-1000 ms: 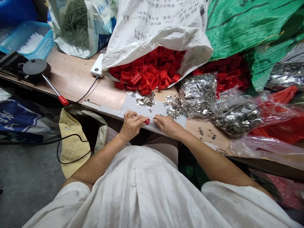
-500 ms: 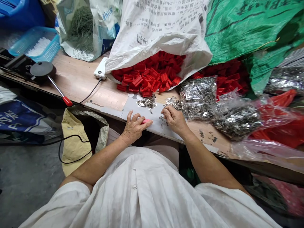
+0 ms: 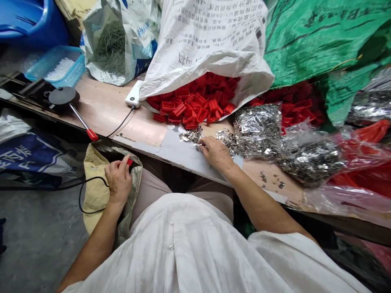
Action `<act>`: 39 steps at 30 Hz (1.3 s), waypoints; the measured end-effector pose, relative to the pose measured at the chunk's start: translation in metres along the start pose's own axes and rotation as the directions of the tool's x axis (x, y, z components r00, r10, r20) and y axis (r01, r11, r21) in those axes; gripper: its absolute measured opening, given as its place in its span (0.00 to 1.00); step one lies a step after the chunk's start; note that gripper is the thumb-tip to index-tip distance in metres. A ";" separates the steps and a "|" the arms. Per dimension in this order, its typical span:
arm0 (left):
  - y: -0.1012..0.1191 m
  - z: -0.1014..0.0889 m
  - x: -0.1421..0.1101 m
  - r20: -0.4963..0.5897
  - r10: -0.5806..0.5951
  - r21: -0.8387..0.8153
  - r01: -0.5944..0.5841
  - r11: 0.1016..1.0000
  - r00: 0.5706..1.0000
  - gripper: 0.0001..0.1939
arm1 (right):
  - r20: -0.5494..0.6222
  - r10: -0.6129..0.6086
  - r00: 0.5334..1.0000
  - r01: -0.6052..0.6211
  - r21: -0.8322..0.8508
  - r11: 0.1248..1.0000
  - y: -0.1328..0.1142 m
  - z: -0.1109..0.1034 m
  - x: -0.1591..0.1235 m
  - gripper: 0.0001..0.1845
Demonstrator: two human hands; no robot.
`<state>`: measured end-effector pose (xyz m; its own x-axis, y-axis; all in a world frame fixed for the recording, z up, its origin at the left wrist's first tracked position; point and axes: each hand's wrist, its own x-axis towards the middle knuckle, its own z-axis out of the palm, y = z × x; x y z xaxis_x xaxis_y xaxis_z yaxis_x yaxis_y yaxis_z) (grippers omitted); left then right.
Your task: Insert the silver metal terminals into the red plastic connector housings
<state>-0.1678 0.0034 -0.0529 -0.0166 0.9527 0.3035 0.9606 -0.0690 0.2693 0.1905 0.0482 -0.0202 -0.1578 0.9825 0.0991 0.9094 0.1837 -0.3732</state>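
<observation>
My left hand (image 3: 117,180) is closed over the mouth of a yellow sack (image 3: 95,171). A small red plastic piece (image 3: 130,162) sticks out between its thumb and fingers. My right hand (image 3: 216,154) is over the grey sheet (image 3: 174,147) at the table's front, its fingertips pinched among small shiny metal pieces. Whether a metal piece is between those fingers is too small to tell. One pile of metal pieces (image 3: 191,134) lies just beyond the fingertips. Another metal heap (image 3: 226,138) lies behind the hand, beside a clear bag of metal pieces (image 3: 258,130).
A white sack (image 3: 210,36) spills red plastic parts (image 3: 195,106) onto the table. To its right are a green sack (image 3: 320,40) and a second clear bag (image 3: 314,158). A black hand press with a red-tipped lever (image 3: 82,121) and a blue basket (image 3: 73,73) stand left.
My left hand has moved left, from the grey sheet to above the yellow sack, carrying the red piece. My right hand has shifted slightly left, toward the metal pile. The view has tilted slightly.
</observation>
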 end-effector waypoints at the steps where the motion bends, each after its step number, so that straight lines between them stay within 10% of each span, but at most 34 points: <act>1: -0.005 0.000 -0.003 0.010 -0.019 0.014 0.019 1.000 1.000 0.21 | 0.014 -0.002 1.000 0.002 -0.016 1.000 -0.001 0.001 0.003 0.11; 10: 0.038 -0.002 0.008 -0.034 0.150 -0.151 -0.153 0.977 0.988 0.22 | 0.100 0.020 0.995 -0.008 -0.110 0.994 -0.006 0.002 0.013 0.09; 19: 0.118 0.025 0.085 -0.065 0.335 -0.345 -0.337 0.876 0.940 0.23 | -0.080 0.046 0.996 -0.038 0.103 0.994 -0.001 0.000 -0.004 0.06; 33: 0.195 0.074 0.157 -0.015 0.210 -0.465 -0.193 0.864 0.978 0.06 | -0.108 0.221 0.969 -0.138 0.505 0.852 -0.007 -0.010 -0.034 0.07; 36: 0.191 0.059 0.150 0.034 0.111 -0.743 -0.049 0.667 0.993 0.04 | -0.083 0.257 0.963 -0.166 0.569 0.806 -0.006 -0.011 -0.035 0.08; 39: 0.181 0.038 0.132 0.328 0.154 -0.941 0.308 0.143 0.932 0.07 | -0.041 0.261 0.964 -0.178 0.633 0.754 -0.006 -0.012 -0.035 0.10</act>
<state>0.0147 0.1278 0.0009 0.2234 0.9744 0.0242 -0.1283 0.0047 0.9917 0.1950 0.0125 -0.0104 0.1012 0.9942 0.0356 0.4696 -0.0162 -0.8827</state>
